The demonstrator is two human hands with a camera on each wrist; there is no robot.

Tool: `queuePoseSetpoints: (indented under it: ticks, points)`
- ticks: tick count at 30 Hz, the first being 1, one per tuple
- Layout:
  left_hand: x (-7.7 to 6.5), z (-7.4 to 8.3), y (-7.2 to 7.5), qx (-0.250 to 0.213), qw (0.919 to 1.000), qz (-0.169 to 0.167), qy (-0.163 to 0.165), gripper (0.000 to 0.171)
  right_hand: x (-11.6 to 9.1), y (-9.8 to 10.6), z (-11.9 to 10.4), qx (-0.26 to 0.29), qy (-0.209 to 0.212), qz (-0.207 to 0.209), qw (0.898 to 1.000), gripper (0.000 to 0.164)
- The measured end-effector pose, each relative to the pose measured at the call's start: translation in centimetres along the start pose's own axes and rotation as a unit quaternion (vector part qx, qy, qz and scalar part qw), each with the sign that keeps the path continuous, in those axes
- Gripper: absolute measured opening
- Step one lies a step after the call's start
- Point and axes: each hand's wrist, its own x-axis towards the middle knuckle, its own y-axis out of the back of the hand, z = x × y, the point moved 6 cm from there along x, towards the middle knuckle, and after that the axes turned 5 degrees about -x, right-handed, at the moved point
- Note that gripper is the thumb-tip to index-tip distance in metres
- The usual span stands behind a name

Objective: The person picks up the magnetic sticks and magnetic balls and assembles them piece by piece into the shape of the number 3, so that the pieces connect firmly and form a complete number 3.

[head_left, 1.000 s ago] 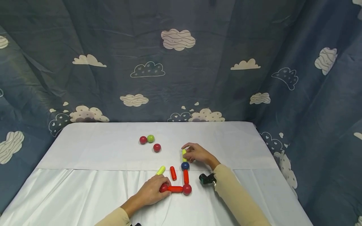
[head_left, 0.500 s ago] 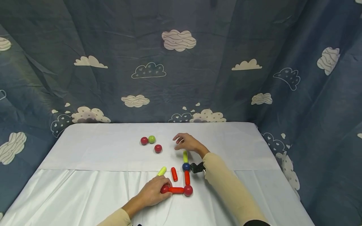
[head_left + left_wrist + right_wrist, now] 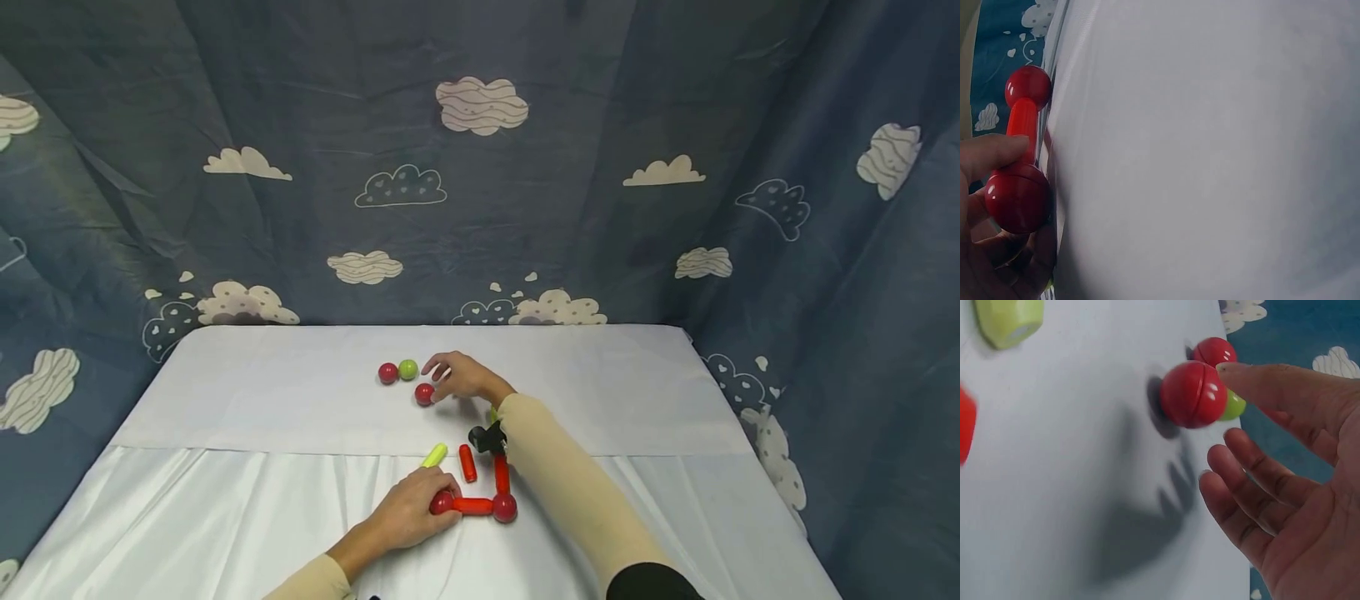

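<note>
My left hand (image 3: 411, 508) grips a red ball (image 3: 1019, 203) at the near left of a ball-and-rod chain, its thumb lying over the adjoining red rod (image 3: 1022, 119). That rod runs to a red corner ball (image 3: 505, 508), from which a second red rod (image 3: 502, 475) points away. My right wrist and its camera hide the blue ball beyond, and only a bit of its yellow-green rod (image 3: 494, 413) shows. At the back, my right hand (image 3: 463, 377) reaches over a loose red ball (image 3: 1190, 395) with fingers apart, the thumb tip right at the ball's edge.
Another red ball (image 3: 387, 373) and a green ball (image 3: 408, 370) sit side by side just left. A loose red rod (image 3: 467, 463) and a yellow-green rod (image 3: 435, 455) lie on the white cloth (image 3: 247, 392) near my left hand. A dark cloud-patterned curtain (image 3: 570, 233) hangs behind.
My right hand has let go of the yellow-green rod beyond the blue ball and moved left and back to the loose red ball. My left hand has kept its hold.
</note>
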Motion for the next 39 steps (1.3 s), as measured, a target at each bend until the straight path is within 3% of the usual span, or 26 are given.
queuePoseSetpoints:
  ticks: [14,27,39]
  points:
    - [-0.1,0.1,-0.3,-0.009,0.9999,0.0,-0.006,0.016,1.3,-2.1,1.1,0.005,-0.05,-0.001,0.999,0.044]
    - [0.1,0.1,-0.1,-0.004,1.0,-0.004,-0.007,0.016,1.6,-3.0,0.1,-0.034,-0.014,-0.023,0.999,0.044]
    - [0.3,0.0,-0.1,-0.004,0.9999,-0.015,0.0,0.017,1.4,-2.7,0.3,-0.049,-0.026,-0.014,0.998,0.034]
